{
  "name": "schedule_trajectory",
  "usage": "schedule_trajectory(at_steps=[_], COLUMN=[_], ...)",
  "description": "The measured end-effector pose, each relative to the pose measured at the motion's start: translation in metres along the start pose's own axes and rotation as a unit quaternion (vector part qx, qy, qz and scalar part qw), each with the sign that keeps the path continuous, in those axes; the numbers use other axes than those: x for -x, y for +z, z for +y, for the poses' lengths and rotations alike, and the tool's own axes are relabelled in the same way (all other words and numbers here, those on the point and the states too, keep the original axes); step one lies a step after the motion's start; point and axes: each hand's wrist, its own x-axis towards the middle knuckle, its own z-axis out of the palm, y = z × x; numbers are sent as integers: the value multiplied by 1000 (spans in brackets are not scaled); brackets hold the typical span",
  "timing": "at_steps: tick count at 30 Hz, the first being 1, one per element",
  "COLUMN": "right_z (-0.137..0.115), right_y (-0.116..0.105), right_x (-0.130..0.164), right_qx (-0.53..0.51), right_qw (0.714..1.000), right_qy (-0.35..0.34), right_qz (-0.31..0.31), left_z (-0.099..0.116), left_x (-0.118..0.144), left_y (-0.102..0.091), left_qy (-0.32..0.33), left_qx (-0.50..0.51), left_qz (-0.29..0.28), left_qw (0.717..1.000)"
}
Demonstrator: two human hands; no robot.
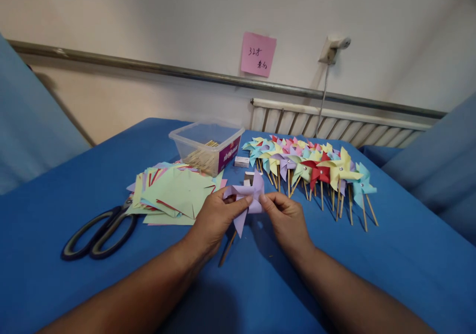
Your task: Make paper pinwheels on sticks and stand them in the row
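A purple paper pinwheel (256, 186) is held up between both hands, over the middle of the blue-covered table. My left hand (219, 216) is closed on its left side, with the thumb pressed near the centre. On the right edge, my right hand (285, 217) pinches the paper between thumb and fingers. A thin wooden stick (227, 250) slants down below the pinwheel, partly hidden by my left hand. Just behind the pinwheel is a small open box (249, 178), mostly covered from view.
Cut paper squares (178, 195) lie stacked at left, beside large dark-handled scissors (98, 235). Behind them stands a clear plastic tub (193, 144) of wooden sticks, near a small white box (242, 162). Several finished pinwheels (322, 171) lie at right on the blue cloth (357, 279).
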Motion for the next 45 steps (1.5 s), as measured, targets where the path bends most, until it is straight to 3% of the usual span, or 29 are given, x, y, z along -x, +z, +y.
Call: schedule_trajectory(at_steps=[5, 13, 20, 23, 27, 30, 38, 45], right_z=[4, 6, 7, 7, 3, 1, 5, 1], right_y=[0, 1, 0, 0, 0, 0, -1, -1], right_x=[-3, -4, -5, -5, -2, -1, -4, -1], right_qx=[-24, -25, -47, -17, 76, 116, 96, 146], right_qw=[1000, 999, 999, 997, 980, 968, 983, 965], right_qy=[7, -43, -9, -56, -174, -215, -142, -210], right_qz=[10, 21, 17, 52, 64, 62, 69, 50], left_z=[4, 1, 0, -1, -1, -1, -1, -1], left_x=[2, -1, 0, -2, -5, -5, -3, 0], left_y=[1, -1, 0, -1, -3, -3, -2, -1], left_qy=[-27, -13, -28, -35, -11, 14, 39, 97], left_qx=[44, 34, 56, 40, 26, 2, -59, -132], left_qz=[-18, -11, -32, -19, 4, 13, 30, 31], left_qw=[999, 999, 998, 998, 1000, 1000, 997, 986])
